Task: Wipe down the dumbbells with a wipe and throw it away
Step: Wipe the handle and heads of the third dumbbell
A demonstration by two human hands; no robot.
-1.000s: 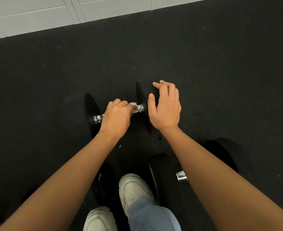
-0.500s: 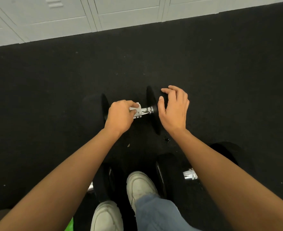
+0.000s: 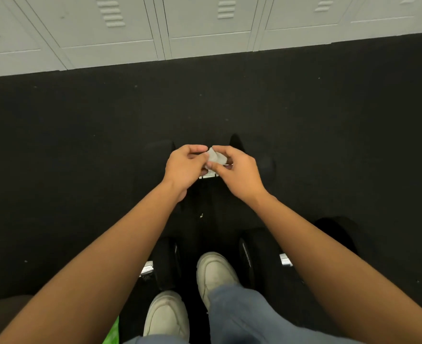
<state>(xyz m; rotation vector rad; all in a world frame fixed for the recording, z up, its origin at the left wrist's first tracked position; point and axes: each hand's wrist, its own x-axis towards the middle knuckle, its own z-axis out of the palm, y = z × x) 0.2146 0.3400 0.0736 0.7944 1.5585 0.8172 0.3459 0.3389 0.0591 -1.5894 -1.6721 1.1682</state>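
Your left hand (image 3: 183,167) and right hand (image 3: 239,172) pinch the wipe (image 3: 214,157) between them.
Near dumbbells (image 3: 166,264) flank your forward shoe (image 3: 214,271) at 9 and 3 o'clock. At 12 o'clock the crumpled wipe sits above the far dumbbell (image 3: 208,175), probably being refolded for a clean face.

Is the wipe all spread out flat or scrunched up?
Scrunched up. The wipe is a small crumpled wad, pinched between the left hand and right hand above the dumbbell handle.
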